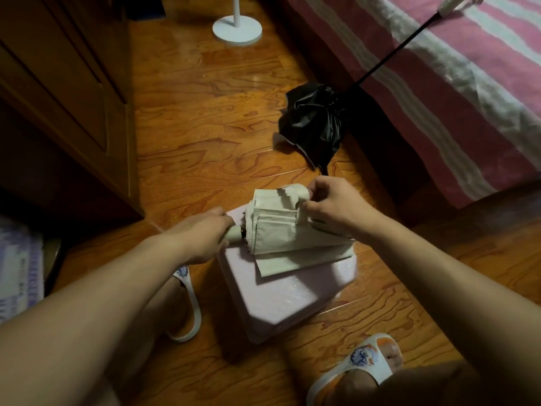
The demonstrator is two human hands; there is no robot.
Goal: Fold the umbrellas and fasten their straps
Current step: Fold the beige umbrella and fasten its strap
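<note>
While the cream umbrella [281, 227] lies on a pale pink box [281, 300] between the person's feet, both hands are busy with it. The left hand [205, 235] is closed around the handle end. The right hand [333, 206] pinches the cloth near the far end, maybe at the strap, but that part is too small to tell.

The umbrella looks light. Its cloth is soft and floppy, and one flap hangs loose over the box. The middle rod and handle are stiff, so the handle is a good place to hold, while the other hand wraps the cloth tight.

A black umbrella [316, 124] lies crumpled on the floor, with its long rod leaning on the bed [439, 83]. The wooden floor [205, 112] looks smooth and shiny. A cabinet [64, 92] stands on the left, and a white round stand [237, 30] is far back.
</note>
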